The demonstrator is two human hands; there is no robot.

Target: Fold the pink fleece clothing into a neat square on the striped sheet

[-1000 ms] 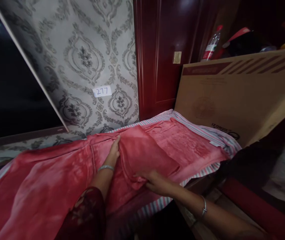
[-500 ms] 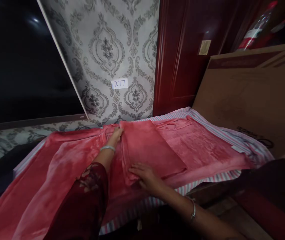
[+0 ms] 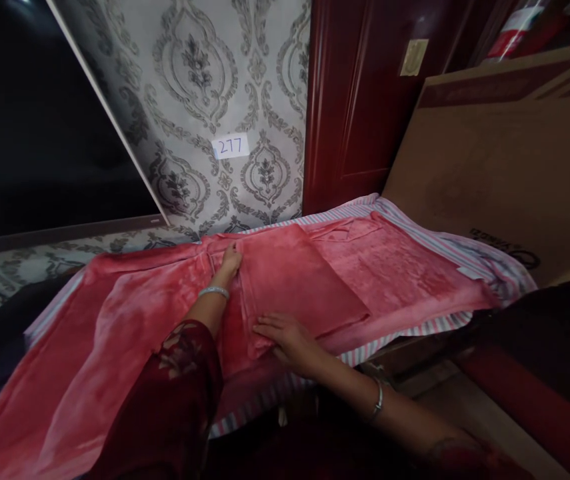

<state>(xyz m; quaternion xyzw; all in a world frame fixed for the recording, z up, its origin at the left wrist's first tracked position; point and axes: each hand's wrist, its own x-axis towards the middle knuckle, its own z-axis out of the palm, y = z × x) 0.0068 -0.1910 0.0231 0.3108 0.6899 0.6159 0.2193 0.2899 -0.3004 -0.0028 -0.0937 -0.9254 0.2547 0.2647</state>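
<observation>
A red plush cloth point(image 3: 395, 273) lies spread out, with a folded rectangular section point(image 3: 299, 280) on top of it near the middle. My left hand point(image 3: 232, 260) is at the far left corner of this folded section, its fingers closed on the cloth edge. Nearer to me, my right hand point(image 3: 285, 340) rests on the section's near left corner, palm down with fingers stretched out. To the left, more of the same red plush point(image 3: 129, 320) lies in soft ripples. A small white label point(image 3: 469, 272) shows at the right end.
Pink-and-grey striped fabric point(image 3: 415, 227) lies under the red cloth. A large cardboard box point(image 3: 505, 167) stands at right, with a bottle point(image 3: 515, 30) behind it. A dark screen point(image 3: 39, 133) is at left. A paper marked 277 point(image 3: 231, 145) is on the patterned wall.
The camera view has tilted down slightly, so the wall and cloth sit higher in the picture. Both hands stay at nearly the same places on the folded section.
</observation>
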